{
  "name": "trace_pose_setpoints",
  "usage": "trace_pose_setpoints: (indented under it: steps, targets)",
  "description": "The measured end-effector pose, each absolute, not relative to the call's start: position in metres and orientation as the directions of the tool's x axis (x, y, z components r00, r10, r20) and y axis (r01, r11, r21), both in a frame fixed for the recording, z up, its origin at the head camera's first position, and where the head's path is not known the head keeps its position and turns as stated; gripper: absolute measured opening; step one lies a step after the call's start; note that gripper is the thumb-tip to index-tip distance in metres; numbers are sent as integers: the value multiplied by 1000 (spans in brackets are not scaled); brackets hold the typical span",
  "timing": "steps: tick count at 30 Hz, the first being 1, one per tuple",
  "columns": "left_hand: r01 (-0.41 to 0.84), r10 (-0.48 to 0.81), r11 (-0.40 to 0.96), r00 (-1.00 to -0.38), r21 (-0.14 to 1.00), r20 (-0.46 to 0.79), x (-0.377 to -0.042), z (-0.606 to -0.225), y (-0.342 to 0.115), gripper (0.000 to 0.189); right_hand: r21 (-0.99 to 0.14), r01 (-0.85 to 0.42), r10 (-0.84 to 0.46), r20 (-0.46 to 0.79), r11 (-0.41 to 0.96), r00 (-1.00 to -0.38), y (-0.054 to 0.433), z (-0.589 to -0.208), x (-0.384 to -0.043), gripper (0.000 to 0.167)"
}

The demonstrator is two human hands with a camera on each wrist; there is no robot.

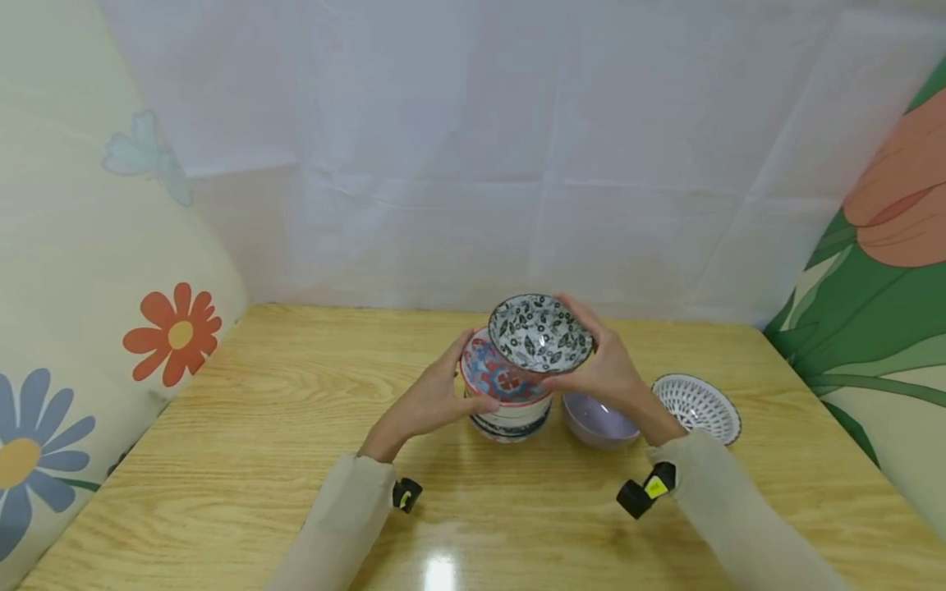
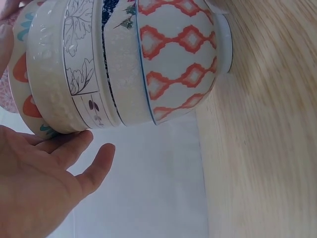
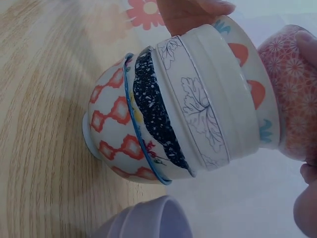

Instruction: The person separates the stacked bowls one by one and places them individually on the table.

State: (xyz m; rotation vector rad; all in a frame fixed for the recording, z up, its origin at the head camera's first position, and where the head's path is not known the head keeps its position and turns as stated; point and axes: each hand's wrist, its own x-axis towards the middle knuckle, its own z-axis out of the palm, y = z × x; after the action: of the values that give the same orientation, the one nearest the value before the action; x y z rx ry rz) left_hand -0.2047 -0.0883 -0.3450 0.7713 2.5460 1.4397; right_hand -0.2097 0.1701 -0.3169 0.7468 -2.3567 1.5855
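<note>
My right hand (image 1: 609,373) holds a small bowl (image 1: 538,335) by its rim, thumb in front and fingers behind. Black leaves and flowers cover its white inside; its outside is pinkish red with a fine flower pattern. This bowl tilts above a stack of several bowls (image 3: 121,116) that stands upright on the table. The top bowl of the stack (image 1: 484,368) has a red-and-blue flower inside and orange shapes outside. Around that bowl's left side my left hand (image 1: 429,400) grips, thumb at the front, fingers at the far side. The small bowl hides part of the stack's top.
Right of the stack a purple bowl (image 1: 602,423) stands on the wooden table (image 1: 296,460). Farther right is a white bowl (image 1: 698,406) with a dark petal pattern, partly behind my right wrist. White cloth (image 1: 443,164) hangs behind the table.
</note>
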Motion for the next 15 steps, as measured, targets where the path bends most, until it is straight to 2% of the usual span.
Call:
trace_pose_setpoints:
  steps: [7,15]
  targets:
    - [359,470,452,-874,817,124,-205,-345,-87,110,-790,-530,-290,453,307,-843,180,-312,-207,111]
    - [354,465,465,-878,812,116,-206,-346,-86,110,-801,-501,-253,436,328,-864,195,-309,-204,110]
